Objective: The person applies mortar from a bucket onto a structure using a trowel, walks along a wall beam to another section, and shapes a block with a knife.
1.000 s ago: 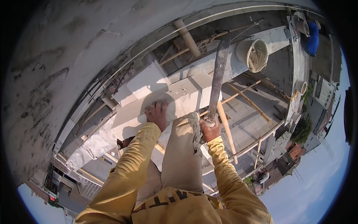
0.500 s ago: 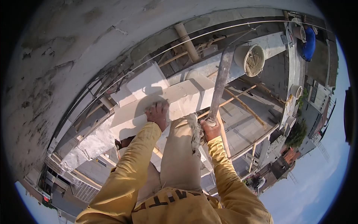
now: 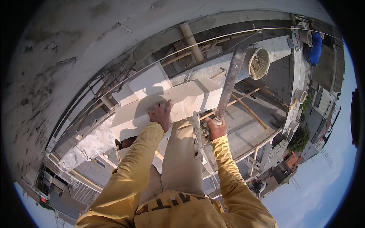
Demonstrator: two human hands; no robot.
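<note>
block first: long pale block (image 3: 180, 99) lies slantwise right in front of the person, directly under the left grip (image 3: 160, 114). that grip is spread fairly wide, palm down, fingers a bit bent over the near top edge, so it's resting on the thing rather than wrapped around it. a round dark shadow covers the block around those fingers.

right grip (image 3: 216, 128) is closed tight around the handle end of a long dark blade (image 3: 231, 79), just off the block's right end and a little nearer the body. blade tilts up and away from the fist, passing close beside that end; can't tell if they touch.

as for clutter, a knee in tan trousers (image 3: 182, 155) sits between the two grips, close against the block's near side. past the blade's far end there's a bucket (image 3: 265, 56) with greyish stuff inside, on a pale ledge (image 3: 279, 46). another white block (image 3: 149, 78) is just behind the long one. a thin rope (image 3: 213, 36) runs across farther out, bamboo poles (image 3: 251, 110) criss-cross below on the right, and a person in blue (image 3: 315, 49) is well apart, far right. big stained wall (image 3: 57, 68) fills the upper left.
</note>
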